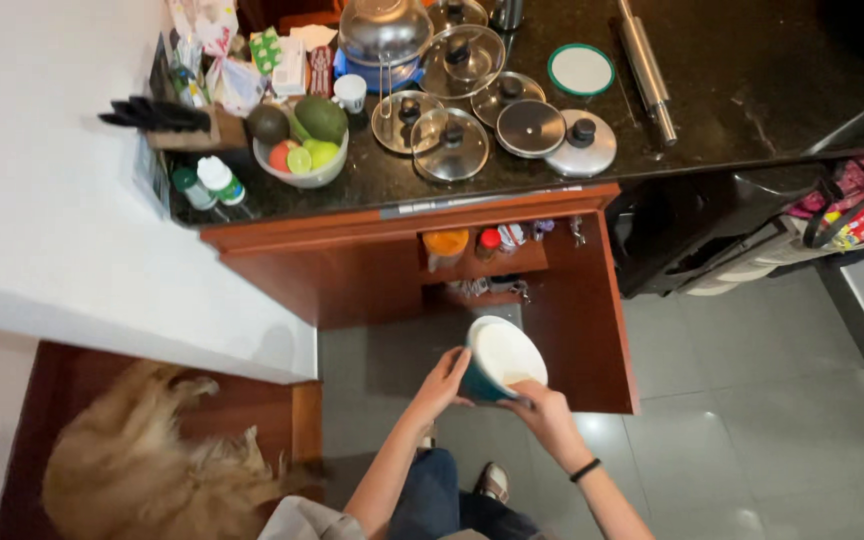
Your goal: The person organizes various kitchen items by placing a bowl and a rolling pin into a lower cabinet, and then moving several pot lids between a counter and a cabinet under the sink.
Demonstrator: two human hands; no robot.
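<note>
Gripping a teal bowl (500,362) with a white inside, the left hand (442,385) and right hand (544,415) clasped its sides at lower centre of the frame. Pot lids (492,120) lay on the dark counter (752,90) above; a tan dog (142,465) lay lower left.

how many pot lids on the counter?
6 pot lids: two glass ones at the back, two glass at front left, one glass mid, one steel at right. More may hide behind the steel bowl.
</note>
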